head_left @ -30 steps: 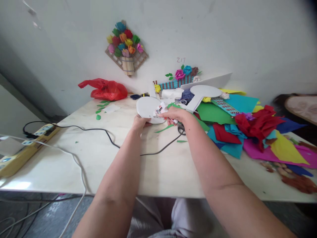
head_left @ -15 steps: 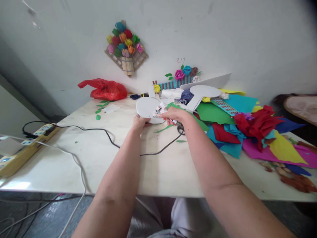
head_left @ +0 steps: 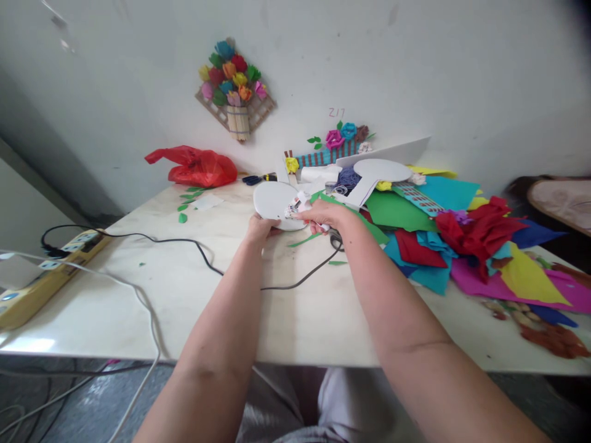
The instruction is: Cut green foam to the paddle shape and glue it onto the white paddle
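My left hand [head_left: 262, 227] is closed on the near edge of a white oval board [head_left: 272, 200], which is tilted up off the table. In my right hand [head_left: 325, 214] is a white glue gun [head_left: 302, 200], held over the right part of the board; my fingers cover much of it. A small whitish, speckled cluster [head_left: 290, 211] shows at the board, beside the gun's front. The black cord [head_left: 300, 286] runs from the left and loops up close to my right hand. Green paper strips [head_left: 305, 240] lie just under that hand.
Coloured paper sheets [head_left: 406, 212] are heaped at the right. A yellow power strip [head_left: 50, 271] sits on the left with cables. At the back are a red plastic bag [head_left: 203, 167], dark-handled pliers [head_left: 253, 179] and a second white oval [head_left: 383, 169]. Green paper leaves [head_left: 183, 218] lie near the bag.
Almost nothing differs. The white glue gun and my right hand have shifted very slightly over the board; my left hand keeps its grip on the edge.
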The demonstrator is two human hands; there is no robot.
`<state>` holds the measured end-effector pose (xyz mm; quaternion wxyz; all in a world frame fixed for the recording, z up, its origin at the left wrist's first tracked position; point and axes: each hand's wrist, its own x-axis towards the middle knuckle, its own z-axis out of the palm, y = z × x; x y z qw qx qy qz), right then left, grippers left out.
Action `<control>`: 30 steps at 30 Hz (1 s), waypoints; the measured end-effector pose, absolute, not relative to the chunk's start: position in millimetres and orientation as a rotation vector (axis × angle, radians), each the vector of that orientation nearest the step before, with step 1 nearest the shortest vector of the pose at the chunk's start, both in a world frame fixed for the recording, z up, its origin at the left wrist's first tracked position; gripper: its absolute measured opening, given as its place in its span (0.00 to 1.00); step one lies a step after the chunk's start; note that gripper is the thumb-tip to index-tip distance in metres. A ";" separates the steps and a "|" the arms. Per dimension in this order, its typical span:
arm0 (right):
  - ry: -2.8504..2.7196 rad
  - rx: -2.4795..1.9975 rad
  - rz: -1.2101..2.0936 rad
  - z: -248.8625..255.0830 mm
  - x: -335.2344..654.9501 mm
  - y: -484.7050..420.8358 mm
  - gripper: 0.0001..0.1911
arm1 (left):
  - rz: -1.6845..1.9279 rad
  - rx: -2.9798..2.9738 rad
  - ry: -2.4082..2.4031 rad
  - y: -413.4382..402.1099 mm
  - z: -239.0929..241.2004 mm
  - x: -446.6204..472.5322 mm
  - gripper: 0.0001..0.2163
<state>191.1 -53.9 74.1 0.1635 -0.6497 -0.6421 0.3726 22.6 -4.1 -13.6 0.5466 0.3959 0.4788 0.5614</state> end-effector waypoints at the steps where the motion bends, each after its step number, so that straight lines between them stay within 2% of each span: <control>1: -1.820 -1.843 1.062 73.3 190.9 -53.6 0.20 | 1.333 0.935 1.135 -4.5 -13.4 22.6 0.21; 19: -1.727 -1.806 1.094 66.3 191.8 -49.9 0.23 | 1.341 0.924 1.152 -5.0 -12.4 23.4 0.20; 30: -1.636 -1.778 1.149 67.3 192.4 -51.4 0.20 | 1.347 0.920 1.149 -3.7 -13.9 23.7 0.20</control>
